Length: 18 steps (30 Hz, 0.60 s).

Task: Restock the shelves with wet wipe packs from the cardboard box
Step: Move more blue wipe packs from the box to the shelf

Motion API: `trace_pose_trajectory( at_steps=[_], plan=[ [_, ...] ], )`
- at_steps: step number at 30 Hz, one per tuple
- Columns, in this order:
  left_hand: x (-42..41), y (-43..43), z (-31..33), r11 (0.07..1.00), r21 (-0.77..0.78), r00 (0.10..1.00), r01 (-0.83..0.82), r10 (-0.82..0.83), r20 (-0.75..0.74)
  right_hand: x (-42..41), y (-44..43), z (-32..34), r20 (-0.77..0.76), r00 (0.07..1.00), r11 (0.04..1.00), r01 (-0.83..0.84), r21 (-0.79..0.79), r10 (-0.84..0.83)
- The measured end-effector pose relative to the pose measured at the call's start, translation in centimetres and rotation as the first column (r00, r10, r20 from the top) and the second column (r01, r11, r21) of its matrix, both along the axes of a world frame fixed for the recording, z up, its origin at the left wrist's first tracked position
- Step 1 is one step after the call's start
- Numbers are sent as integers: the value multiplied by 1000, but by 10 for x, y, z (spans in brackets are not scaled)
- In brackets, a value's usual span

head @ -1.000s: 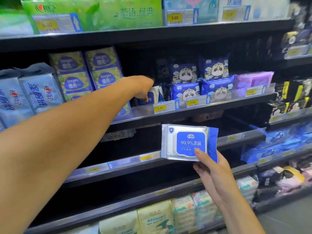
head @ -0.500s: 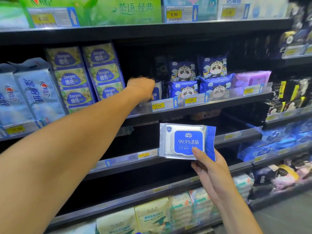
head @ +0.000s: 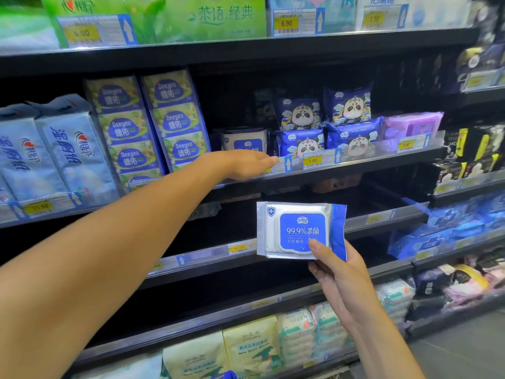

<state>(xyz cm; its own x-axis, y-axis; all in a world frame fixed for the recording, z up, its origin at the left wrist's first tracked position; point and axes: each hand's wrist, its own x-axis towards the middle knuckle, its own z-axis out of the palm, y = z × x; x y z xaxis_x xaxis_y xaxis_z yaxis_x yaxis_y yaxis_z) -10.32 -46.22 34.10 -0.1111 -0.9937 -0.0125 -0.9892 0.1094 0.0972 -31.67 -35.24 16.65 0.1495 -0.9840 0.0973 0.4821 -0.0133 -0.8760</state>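
At the far left of the middle shelf (head: 369, 170) stand pale blue tissue packs (head: 62, 151), and right of them two stacks of Deeyeo packs (head: 147, 124). The left arm reaches across in front of these. Half a second ago the left hand (head: 246, 163) was further in over the shelf, fingers curled down behind the clear front rail. Now it has drawn back to the near side of the rail and sits lower, palm down. Its fingers are straight and pressed together, pointing right and holding nothing. The fingertips lie over the price strip; whether they touch it cannot be told.

Just behind the hand, the shelved wet wipe pack (head: 244, 140) is now in plain sight, where the hand covered most of it before. It stands on the middle shelf between the Deeyeo packs and the panda packs (head: 322, 124). Right of the fingertips is the 1.00 price tag (head: 313, 160).

Lower down, in front of the next shelf, the held wet wipe pack (head: 295, 228) faces the camera, upright, much as it did earlier. The right hand (head: 338, 272) pinches its lower right corner, thumb pressed on the blue label, the other fingers behind the pack and mostly hidden. Further right on the middle shelf lies a purple pack (head: 412, 127)
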Motion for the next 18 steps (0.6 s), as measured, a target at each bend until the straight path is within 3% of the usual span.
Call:
trace_pose_trajectory(
  at_steps=[11, 15, 18],
  plan=[
    [-8, -15, 0, 997, 76, 995, 0, 8, -101, -3, -7, -2, -3, 1000, 1000, 20, 5, -20],
    [0, -10, -3, 1000, -24, 1000, 8, -8, -28, -2, -7, -1, 7, 1000, 1000, 13, -7, -13],
    [3, 10, -2, 973, -229, 999, 32, -26, 32, -1, -7, 0, 14, 1000, 1000, 11, -18, -11]
  ],
)
